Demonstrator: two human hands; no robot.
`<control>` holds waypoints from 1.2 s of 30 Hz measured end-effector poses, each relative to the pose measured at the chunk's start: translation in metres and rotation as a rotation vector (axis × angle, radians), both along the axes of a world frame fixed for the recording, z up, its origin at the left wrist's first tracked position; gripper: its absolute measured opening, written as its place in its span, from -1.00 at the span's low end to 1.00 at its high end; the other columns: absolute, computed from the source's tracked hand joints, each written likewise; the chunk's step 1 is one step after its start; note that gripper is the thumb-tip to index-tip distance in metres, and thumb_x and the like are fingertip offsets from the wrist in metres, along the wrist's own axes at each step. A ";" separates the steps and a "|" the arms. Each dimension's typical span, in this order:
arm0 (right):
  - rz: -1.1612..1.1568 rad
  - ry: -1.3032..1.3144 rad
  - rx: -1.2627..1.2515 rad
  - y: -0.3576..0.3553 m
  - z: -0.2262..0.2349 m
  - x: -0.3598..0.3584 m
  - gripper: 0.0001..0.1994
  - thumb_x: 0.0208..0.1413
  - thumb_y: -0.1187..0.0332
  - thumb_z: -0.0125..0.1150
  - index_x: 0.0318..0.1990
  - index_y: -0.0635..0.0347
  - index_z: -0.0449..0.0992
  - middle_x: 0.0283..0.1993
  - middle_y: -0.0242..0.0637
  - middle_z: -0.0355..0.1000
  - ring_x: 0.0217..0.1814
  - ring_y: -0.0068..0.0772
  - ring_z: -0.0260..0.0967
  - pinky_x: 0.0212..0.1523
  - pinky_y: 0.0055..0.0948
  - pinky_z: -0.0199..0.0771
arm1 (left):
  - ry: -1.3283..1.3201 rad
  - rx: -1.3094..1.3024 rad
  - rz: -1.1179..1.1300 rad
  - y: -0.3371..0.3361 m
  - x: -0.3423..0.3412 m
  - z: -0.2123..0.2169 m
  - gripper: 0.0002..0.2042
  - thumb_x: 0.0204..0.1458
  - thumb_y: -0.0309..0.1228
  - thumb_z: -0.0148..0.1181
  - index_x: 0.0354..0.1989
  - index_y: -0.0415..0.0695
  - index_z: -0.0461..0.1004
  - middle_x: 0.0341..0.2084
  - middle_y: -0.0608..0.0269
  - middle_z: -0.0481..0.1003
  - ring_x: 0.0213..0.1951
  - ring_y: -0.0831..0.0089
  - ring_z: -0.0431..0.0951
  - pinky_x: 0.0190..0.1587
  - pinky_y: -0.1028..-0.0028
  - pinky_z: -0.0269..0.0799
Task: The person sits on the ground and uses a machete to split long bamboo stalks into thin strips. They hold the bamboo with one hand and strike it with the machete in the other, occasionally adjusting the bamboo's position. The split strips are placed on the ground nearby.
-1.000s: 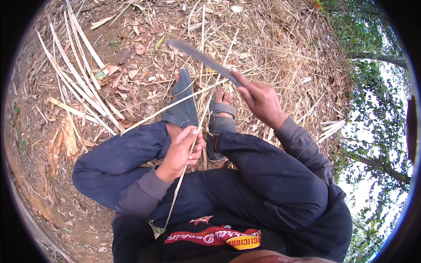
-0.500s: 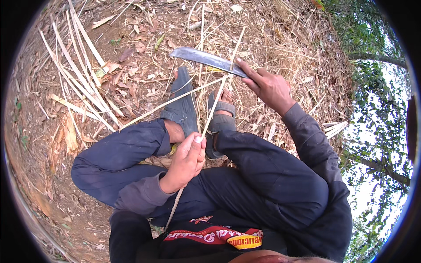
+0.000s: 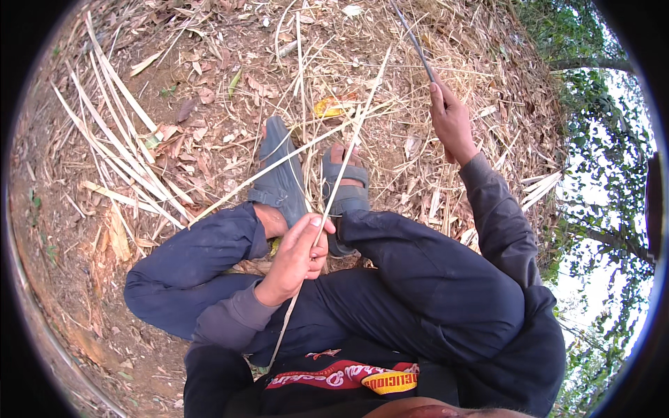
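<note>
My left hand (image 3: 297, 256), low and just in front of my lap, is closed around a long pale split strip (image 3: 361, 120), pinched under the thumb. From there the strip runs up and away over my right sandal (image 3: 346, 187), and its lower end hangs down toward my shirt. Out to the right, my right hand (image 3: 453, 124) grips a long-bladed knife (image 3: 412, 39), a machete by its shape. Its blade points away from me and shows nearly edge-on, apart from the strip; the handle is hidden in the fingers. Another pale strip (image 3: 268, 168) crosses over my left sandal (image 3: 279, 177).
Several pale split strips (image 3: 115, 132) lie in a loose bundle on the ground at left. Dry leaves and shavings (image 3: 418, 150) cover the soil around my feet. A few short pieces (image 3: 540, 191) lie by my right sleeve. Green foliage (image 3: 592, 139) stands at right.
The knife has left the strip, swinging right and away, and turned from lying broadside across it to pointing forward. My left hand still holds the strip in nearly the same place.
</note>
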State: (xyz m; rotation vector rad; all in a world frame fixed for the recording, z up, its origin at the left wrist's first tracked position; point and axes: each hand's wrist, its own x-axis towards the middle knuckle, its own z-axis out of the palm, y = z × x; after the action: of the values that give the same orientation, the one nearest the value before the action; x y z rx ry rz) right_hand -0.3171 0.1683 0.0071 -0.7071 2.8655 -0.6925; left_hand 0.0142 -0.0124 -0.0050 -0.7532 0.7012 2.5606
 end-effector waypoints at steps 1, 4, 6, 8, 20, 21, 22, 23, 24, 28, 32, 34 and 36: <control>0.064 0.002 -0.072 -0.005 0.002 0.020 -0.55 0.38 0.00 -0.11 0.37 -0.27 0.26 -0.57 -0.22 0.41 -0.64 -0.44 0.29 -0.50 -0.31 0.35 | -0.014 -0.021 0.010 -0.002 -0.007 0.002 -0.77 0.39 -0.18 -0.19 -0.16 -0.07 0.27 -0.61 0.52 0.06 -0.69 0.77 -0.02 -0.69 0.71 -0.14; 0.477 0.126 0.081 -0.028 0.013 0.076 -0.51 0.34 0.01 -0.04 0.38 -0.25 0.24 -0.57 -0.28 0.35 -0.70 -0.42 0.30 -0.63 -0.32 0.38 | 0.044 -0.069 0.028 -0.004 -0.021 0.002 -0.79 0.37 -0.19 -0.13 -0.17 -0.07 0.28 -0.60 0.52 0.07 -0.69 0.78 -0.02 -0.70 0.71 -0.15; 0.757 0.247 0.235 -0.040 0.025 0.110 -0.49 0.28 0.03 0.05 0.36 -0.24 0.27 -0.48 -0.32 0.38 -0.69 -0.40 0.33 -0.67 -0.33 0.40 | 0.049 -0.080 0.064 -0.006 -0.030 0.003 -0.80 0.37 -0.20 -0.11 -0.18 -0.06 0.28 -0.60 0.52 0.07 -0.69 0.79 -0.02 -0.70 0.72 -0.15; 0.928 0.235 0.280 -0.047 0.036 0.136 -0.47 0.22 0.03 0.13 0.35 -0.24 0.29 -0.35 -0.34 0.44 -0.68 -0.41 0.35 -0.68 -0.36 0.40 | 0.045 -0.089 0.109 -0.009 -0.035 0.003 -0.81 0.36 -0.22 -0.08 -0.21 -0.07 0.28 -0.60 0.51 0.09 -0.69 0.78 -0.01 -0.70 0.70 -0.16; 0.661 0.251 0.108 -0.034 0.022 0.063 -0.48 0.35 0.06 -0.05 0.42 -0.15 0.15 -0.57 -0.26 0.31 -0.67 -0.30 0.34 -0.70 -0.30 0.35 | 0.056 -0.001 0.087 0.013 0.009 0.013 -0.80 0.35 -0.22 -0.05 -0.19 -0.08 0.32 -0.68 0.55 0.06 -0.73 0.78 -0.05 -0.70 0.65 -0.22; 0.734 0.242 0.207 -0.041 0.027 0.069 -0.47 0.34 0.05 -0.04 0.42 -0.16 0.15 -0.56 -0.27 0.31 -0.68 -0.30 0.34 -0.70 -0.31 0.36 | 0.048 0.009 0.108 0.011 0.009 0.010 -0.81 0.35 -0.22 -0.05 -0.19 -0.08 0.32 -0.68 0.55 0.06 -0.73 0.78 -0.05 -0.70 0.65 -0.22; 0.808 0.234 0.308 -0.047 0.035 0.083 -0.47 0.33 0.04 -0.03 0.42 -0.18 0.15 -0.56 -0.28 0.31 -0.69 -0.31 0.34 -0.70 -0.31 0.36 | 0.040 0.020 0.130 0.010 0.009 0.007 -0.81 0.35 -0.22 -0.05 -0.19 -0.08 0.32 -0.68 0.55 0.05 -0.73 0.78 -0.05 -0.70 0.64 -0.22; 0.868 0.226 0.416 -0.050 0.040 0.101 -0.46 0.33 0.04 -0.02 0.42 -0.20 0.14 -0.56 -0.28 0.31 -0.69 -0.32 0.34 -0.71 -0.32 0.36 | 0.035 0.035 0.138 0.009 0.009 0.005 -0.81 0.35 -0.23 -0.05 -0.18 -0.08 0.32 -0.68 0.55 0.05 -0.73 0.78 -0.05 -0.70 0.64 -0.22; 0.946 0.182 0.383 -0.051 0.039 0.118 -0.44 0.30 0.01 0.01 0.42 -0.25 0.14 -0.53 -0.29 0.33 -0.68 -0.34 0.36 -0.70 -0.32 0.38 | -0.004 -0.001 0.140 0.007 0.005 0.005 -0.81 0.36 -0.23 -0.06 -0.18 -0.08 0.31 -0.68 0.56 0.04 -0.74 0.78 -0.06 -0.71 0.64 -0.23; 1.060 0.231 0.281 -0.059 0.038 0.140 -0.40 0.21 -0.05 0.07 0.41 -0.32 0.18 -0.52 -0.40 0.25 -0.65 -0.39 0.31 -0.66 -0.29 0.35 | 0.026 -0.005 0.160 0.006 0.007 0.005 -0.81 0.36 -0.22 -0.08 -0.18 -0.08 0.30 -0.69 0.56 0.02 -0.75 0.77 -0.07 -0.72 0.62 -0.22; 1.046 0.364 0.366 -0.056 0.040 0.125 -0.39 0.19 -0.11 0.06 0.40 -0.41 0.17 -0.45 -0.39 0.26 -0.62 -0.48 0.31 -0.67 -0.37 0.34 | 0.023 -0.031 0.159 0.005 0.006 0.013 -0.81 0.37 -0.23 -0.10 -0.19 -0.08 0.28 -0.70 0.56 0.01 -0.75 0.77 -0.08 -0.72 0.62 -0.21; 1.033 0.441 0.410 -0.050 0.040 0.114 -0.41 0.21 -0.11 0.05 0.40 -0.41 0.18 -0.50 -0.41 0.20 -0.61 -0.52 0.32 -0.68 -0.40 0.33 | 0.032 0.006 0.163 0.007 0.008 0.015 -0.78 0.36 -0.20 -0.07 -0.20 -0.10 0.28 -0.70 0.54 0.05 -0.75 0.78 -0.04 -0.72 0.63 -0.17; 0.836 0.451 0.416 -0.037 0.030 0.087 -0.45 0.24 -0.09 0.01 0.39 -0.41 0.20 -0.52 -0.39 0.23 -0.64 -0.48 0.30 -0.69 -0.38 0.33 | 0.031 0.022 0.141 0.009 0.017 0.021 -0.77 0.36 -0.20 -0.06 -0.20 -0.11 0.28 -0.70 0.54 0.06 -0.74 0.79 -0.03 -0.72 0.64 -0.16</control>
State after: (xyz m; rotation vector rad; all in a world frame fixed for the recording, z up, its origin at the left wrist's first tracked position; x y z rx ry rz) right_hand -0.2304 0.1309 0.0371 -1.9630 2.4921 0.1959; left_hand 0.0308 -0.0035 0.0161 -0.7830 0.6494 2.7079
